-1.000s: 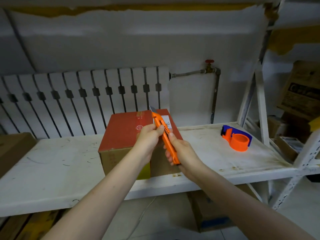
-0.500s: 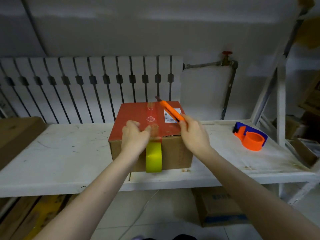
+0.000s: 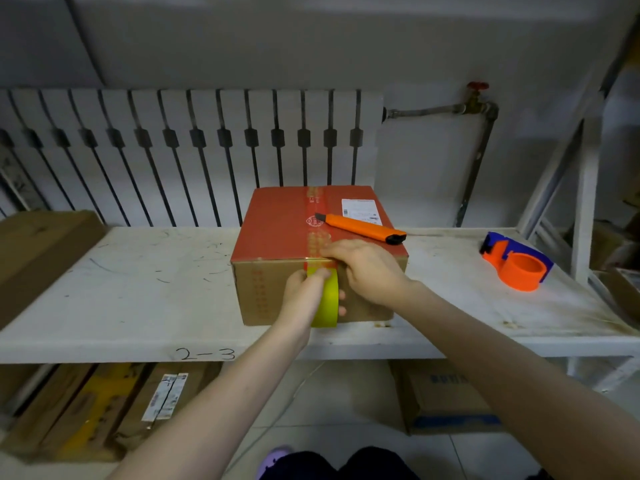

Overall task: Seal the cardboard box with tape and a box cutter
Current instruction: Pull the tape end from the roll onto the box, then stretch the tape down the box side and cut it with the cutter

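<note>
A cardboard box with a red top stands on the white shelf. A strip of printed tape runs down the middle of its top to the front edge. The orange box cutter lies on the box top, blade end pointing left. My left hand grips the yellow tape roll, held against the box's front face. My right hand lies flat, pressing the tape at the box's top front edge.
An orange and blue tape dispenser sits on the shelf to the right. A brown box lies at the left end. A radiator and pipe stand behind. Several cartons sit under the shelf.
My right hand has laid the box cutter on the box top and come down onto the tape at the front edge. My left hand has taken hold of the yellow roll.
</note>
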